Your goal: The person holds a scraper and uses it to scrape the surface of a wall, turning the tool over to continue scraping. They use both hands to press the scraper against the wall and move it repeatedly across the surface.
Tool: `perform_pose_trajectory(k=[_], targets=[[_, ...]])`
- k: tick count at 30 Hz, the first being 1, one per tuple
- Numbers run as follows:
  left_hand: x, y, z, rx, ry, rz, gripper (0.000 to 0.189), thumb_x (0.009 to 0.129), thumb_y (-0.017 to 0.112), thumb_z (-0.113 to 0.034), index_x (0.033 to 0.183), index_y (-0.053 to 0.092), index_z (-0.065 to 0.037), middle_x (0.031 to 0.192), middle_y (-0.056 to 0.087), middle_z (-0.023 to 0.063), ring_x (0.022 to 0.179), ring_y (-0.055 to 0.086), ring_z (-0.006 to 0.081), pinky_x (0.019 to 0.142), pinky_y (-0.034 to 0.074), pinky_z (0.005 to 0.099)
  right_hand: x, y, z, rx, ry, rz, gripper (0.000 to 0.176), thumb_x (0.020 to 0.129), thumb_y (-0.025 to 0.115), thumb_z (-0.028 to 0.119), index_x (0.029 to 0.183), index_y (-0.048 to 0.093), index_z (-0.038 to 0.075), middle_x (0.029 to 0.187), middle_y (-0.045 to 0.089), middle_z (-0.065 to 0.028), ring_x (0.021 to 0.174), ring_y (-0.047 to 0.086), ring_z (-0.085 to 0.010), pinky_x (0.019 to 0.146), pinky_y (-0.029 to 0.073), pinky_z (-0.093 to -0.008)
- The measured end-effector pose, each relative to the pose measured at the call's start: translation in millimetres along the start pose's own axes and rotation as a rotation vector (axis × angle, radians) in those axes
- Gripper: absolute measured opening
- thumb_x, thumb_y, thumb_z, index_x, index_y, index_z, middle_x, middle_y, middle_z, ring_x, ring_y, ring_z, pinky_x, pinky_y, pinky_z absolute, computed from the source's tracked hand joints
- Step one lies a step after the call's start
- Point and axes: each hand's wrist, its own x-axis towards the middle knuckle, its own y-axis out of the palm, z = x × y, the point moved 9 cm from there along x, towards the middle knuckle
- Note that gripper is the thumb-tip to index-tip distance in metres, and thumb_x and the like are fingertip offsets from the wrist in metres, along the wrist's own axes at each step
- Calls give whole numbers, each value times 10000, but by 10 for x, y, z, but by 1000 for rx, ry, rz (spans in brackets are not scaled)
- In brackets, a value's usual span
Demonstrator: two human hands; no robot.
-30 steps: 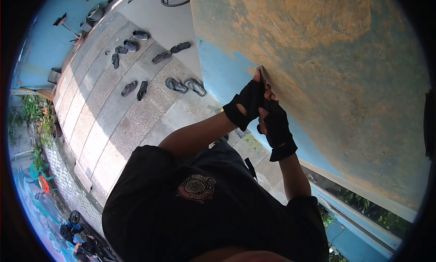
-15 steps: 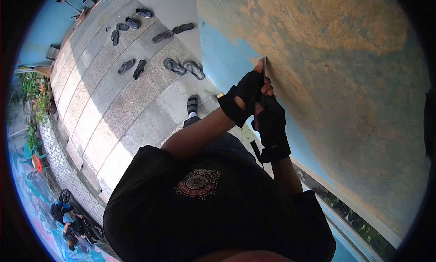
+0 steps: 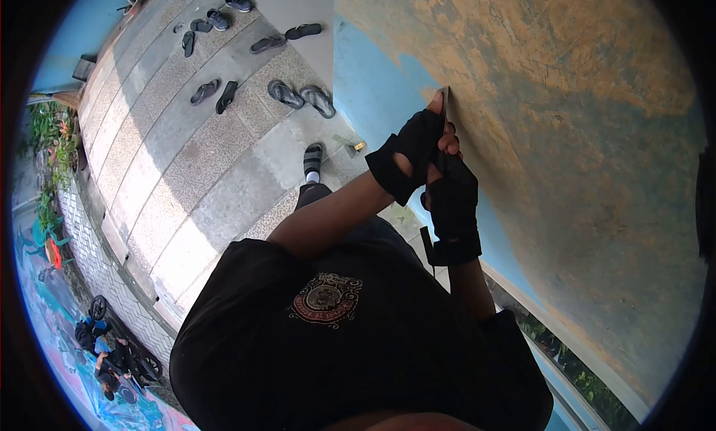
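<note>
A thin metal scraper [image 3: 445, 95] rests its blade edge against the wall [image 3: 567, 140], near the border between blue paint and the worn tan and grey surface. My left hand [image 3: 418, 147], in a black fingerless glove, is closed on the scraper close to the blade, its thumb stretched along it. Just below, my right hand [image 3: 453, 200], gloved the same way, is wrapped around the lower part of the tool. Both hands touch each other, and the handle is mostly hidden by them.
Several sandals and shoes [image 3: 286, 94] lie on the paved floor [image 3: 216, 162] to the left. My sandalled foot [image 3: 313, 158] stands near the wall's base, by a small yellow object [image 3: 359, 146]. A person with a motorbike [image 3: 112, 356] is at the far lower left; potted plants [image 3: 63, 144] line the edge.
Both hands and the scraper have shifted slightly up and to the right along the wall. The view has moved a little, and the floor by my foot shows more.
</note>
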Motion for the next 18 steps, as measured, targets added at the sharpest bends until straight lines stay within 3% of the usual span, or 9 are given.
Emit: perform_pose_trajectory(k=[1,3,6,10,12,15,16,18], targets=[[2,13,-17,14,11,-22,543,975,436,-604,709,480,-133,552,422,18,631,507,201,679,489,409,-26,-32,6,-5,14,3,121,946,574,43,1056,623,36,702,483,49,497,425,-38,444,325,-222],[-21,8,-10,37,26,-43,547,973,438,-607,710,483,-130,553,424,18,629,507,200,679,489,408,-26,-59,-105,52,259,19,123,947,569,34,1056,627,34,691,480,49,506,428,-39,454,330,-221],[39,2,-64,128,58,-75,553,972,435,-611,705,480,-129,560,433,21,625,509,201,680,492,407,12,-57,-103,105,185,-8,124,950,569,39,1055,633,35,688,489,40,521,433,-39,474,344,-222],[-22,20,-12,26,37,-61,564,964,446,-622,712,483,-119,555,441,30,617,529,209,675,498,390,34,16,-125,189,191,24,129,944,577,46,1059,634,38,680,493,35,529,437,-37,485,354,-229],[-18,37,-4,22,14,-66,574,957,457,-630,712,483,-111,544,436,35,610,542,211,665,500,370,-29,-105,89,-74,-64,-83,165,941,584,58,1096,629,25,707,501,28,551,451,-39,489,374,-240],[10,-27,-53,20,24,-72,576,959,460,-624,703,476,-109,539,429,32,595,535,215,671,503,373,105,2,185,-128,-202,-44,210,939,584,59,1140,620,9,754,516,19,589,470,-43,497,399,-244],[12,-35,-105,16,38,-66,554,966,456,-612,716,491,-118,551,426,26,605,522,212,681,501,397,46,-27,199,-137,-187,-40,210,939,584,59,1140,620,9,754,516,19,589,470,-43,497,399,-244],[-15,-5,-151,21,63,-58,533,972,452,-600,729,507,-128,562,422,21,615,508,209,691,499,421,26,11,-10,81,193,18,197,942,577,58,1127,620,6,742,507,22,586,469,-42,491,390,-237]])
